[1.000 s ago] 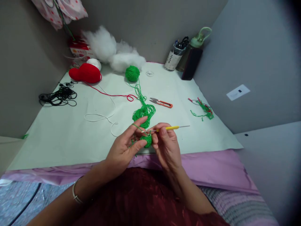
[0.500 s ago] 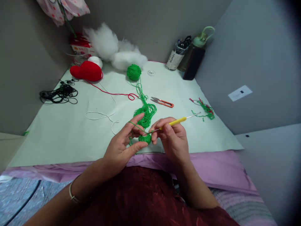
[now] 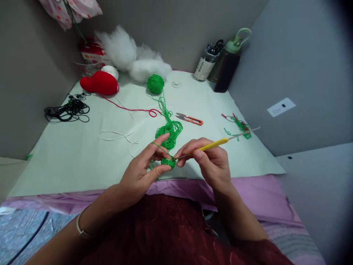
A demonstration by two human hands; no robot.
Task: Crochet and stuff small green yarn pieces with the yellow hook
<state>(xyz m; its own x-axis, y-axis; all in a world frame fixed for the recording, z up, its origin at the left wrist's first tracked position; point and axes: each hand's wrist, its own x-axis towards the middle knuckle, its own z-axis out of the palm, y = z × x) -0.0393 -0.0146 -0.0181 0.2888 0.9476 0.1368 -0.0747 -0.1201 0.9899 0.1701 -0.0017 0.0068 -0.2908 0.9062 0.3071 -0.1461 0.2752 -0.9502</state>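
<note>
Between the thumb and fingers of my left hand (image 3: 140,167) is a small round green crochet piece (image 3: 168,162). A green strand runs over that hand's raised index finger. My right hand (image 3: 211,162) grips a crochet hook (image 3: 213,144) by its yellow handle. The hook's left metal end meets the top edge of the crochet piece; its other metal end points up to the right. Just beyond my hands lies a loose heap of green yarn (image 3: 172,130), with strands leading back to a green yarn ball (image 3: 156,84).
Orange thread snips (image 3: 189,119) lie right of the yarn. Yarn scraps (image 3: 242,126) are at the right, black cord (image 3: 68,109) at the left. Red yarn (image 3: 103,83), white stuffing (image 3: 149,70), a pen cup (image 3: 204,69) and a bottle (image 3: 233,47) stand along the back.
My right hand has moved slightly right, drawing the hook rightward, with its far end now over the yarn scraps. My left hand still holds the crochet piece; the view has shifted slightly.
</note>
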